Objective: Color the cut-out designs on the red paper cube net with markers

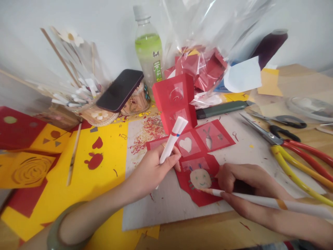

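My left hand is closed around a white marker with a blue and red stripe, held upright at a tilt. Pinched in my right hand is another white marker with an orange band. Its pale orange tip meets the lower edge of a beige round face with blue-green ears and a smile. That face sits on the lower panel of a red cut-paper piece. Upper panels carry a heart-shaped and a rabbit-like cutout under clear film, and one panel stands up behind.
A grey board lies over yellow paper. Scissors, pliers-like red and yellow handles and a green cutter lie right. A phone, drink bottle and plastic bag of red scraps stand behind.
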`<state>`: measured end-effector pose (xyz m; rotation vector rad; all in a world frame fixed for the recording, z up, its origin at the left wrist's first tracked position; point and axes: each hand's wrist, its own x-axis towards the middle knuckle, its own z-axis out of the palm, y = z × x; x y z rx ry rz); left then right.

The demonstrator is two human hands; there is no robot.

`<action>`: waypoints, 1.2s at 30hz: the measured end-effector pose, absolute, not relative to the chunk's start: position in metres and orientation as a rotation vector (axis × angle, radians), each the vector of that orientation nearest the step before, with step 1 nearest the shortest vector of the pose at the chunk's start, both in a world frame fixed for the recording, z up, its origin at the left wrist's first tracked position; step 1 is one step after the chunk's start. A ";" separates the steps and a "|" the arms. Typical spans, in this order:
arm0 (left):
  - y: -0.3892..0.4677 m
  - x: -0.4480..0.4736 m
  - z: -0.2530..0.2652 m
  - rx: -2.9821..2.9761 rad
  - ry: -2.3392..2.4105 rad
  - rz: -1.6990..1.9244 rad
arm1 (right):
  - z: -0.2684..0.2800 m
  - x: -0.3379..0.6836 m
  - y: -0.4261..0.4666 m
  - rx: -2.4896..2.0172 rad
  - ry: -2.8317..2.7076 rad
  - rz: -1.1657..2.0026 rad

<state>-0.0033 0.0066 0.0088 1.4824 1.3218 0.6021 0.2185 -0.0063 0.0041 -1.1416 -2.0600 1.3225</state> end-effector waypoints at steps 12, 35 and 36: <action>0.006 -0.003 0.007 1.496 1.322 0.607 | 0.003 0.224 -0.007 -1.127 -2.062 1.286; 0.007 -0.004 0.006 1.520 1.308 0.631 | 0.003 0.226 -0.003 -1.158 -2.009 1.274; 0.007 -0.004 0.006 1.520 1.309 0.633 | 0.003 0.226 -0.003 -1.155 -2.018 1.275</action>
